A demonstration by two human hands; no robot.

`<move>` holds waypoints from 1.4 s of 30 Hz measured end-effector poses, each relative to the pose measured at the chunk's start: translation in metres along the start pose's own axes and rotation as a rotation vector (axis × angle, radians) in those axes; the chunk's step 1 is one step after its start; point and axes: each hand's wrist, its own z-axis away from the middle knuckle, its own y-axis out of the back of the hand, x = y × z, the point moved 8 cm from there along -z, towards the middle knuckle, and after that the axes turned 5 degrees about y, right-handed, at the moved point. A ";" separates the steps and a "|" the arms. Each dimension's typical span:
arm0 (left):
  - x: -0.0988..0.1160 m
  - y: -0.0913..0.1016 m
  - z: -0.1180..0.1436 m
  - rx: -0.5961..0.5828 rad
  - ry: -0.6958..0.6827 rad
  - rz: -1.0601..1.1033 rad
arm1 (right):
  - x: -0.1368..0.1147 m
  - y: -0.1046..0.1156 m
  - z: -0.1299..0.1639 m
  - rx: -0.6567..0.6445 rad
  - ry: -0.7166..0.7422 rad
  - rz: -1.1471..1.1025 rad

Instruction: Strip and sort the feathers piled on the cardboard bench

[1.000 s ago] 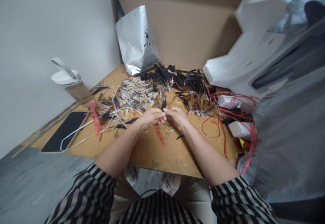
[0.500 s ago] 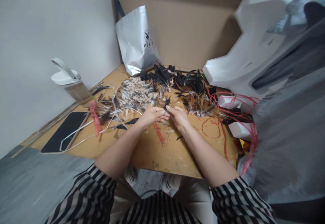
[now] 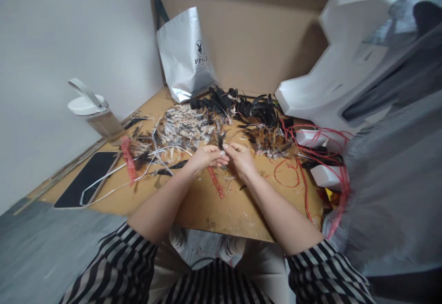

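Over the middle of the table, my left hand (image 3: pixel 206 157) and my right hand (image 3: pixel 241 157) meet, both closed in a pinch on a small dark feather (image 3: pixel 221 139). Its tip sticks up between the fingers; its base is hidden by them. Just beyond lies a heap of pale, fluffy-based feathers (image 3: pixel 184 127). Black feathers (image 3: pixel 255 111) are piled behind, and brown feathers (image 3: pixel 271 142) sit to the right of my right hand. A red strip (image 3: pixel 216 183) lies flat on the table below my hands.
A phone (image 3: pixel 86 180) with white cord across it and a lidded bottle (image 3: pixel 101 115) are at left. A silver bag (image 3: pixel 186 55) stands at the back. Red string (image 3: pixel 305 189) tangles around white plugs (image 3: pixel 328 176) at right, near grey fabric (image 3: pixel 397 189).
My hands have shifted very slightly left, still together. The dark feather shows a little further left and more of it sticks up between my fingers.
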 end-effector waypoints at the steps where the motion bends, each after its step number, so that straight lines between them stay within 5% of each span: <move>1: 0.000 0.003 -0.001 0.014 0.000 0.046 | -0.003 0.001 -0.001 -0.001 0.029 0.011; 11: -0.001 0.014 -0.006 0.036 0.032 0.317 | -0.043 -0.013 0.013 -0.170 0.569 0.809; 21: -0.001 0.007 -0.003 0.008 0.041 0.265 | -0.049 -0.016 0.017 -0.132 0.648 1.006; 30: 0.019 0.036 -0.001 0.192 -0.143 0.388 | -0.034 0.023 -0.010 0.010 0.389 0.625; 36: 0.017 0.041 -0.003 0.228 -0.145 0.377 | -0.012 0.026 -0.018 -0.162 0.173 0.822; 42: 0.019 0.044 -0.005 0.230 -0.174 0.390 | -0.005 0.025 -0.018 -0.219 0.154 0.942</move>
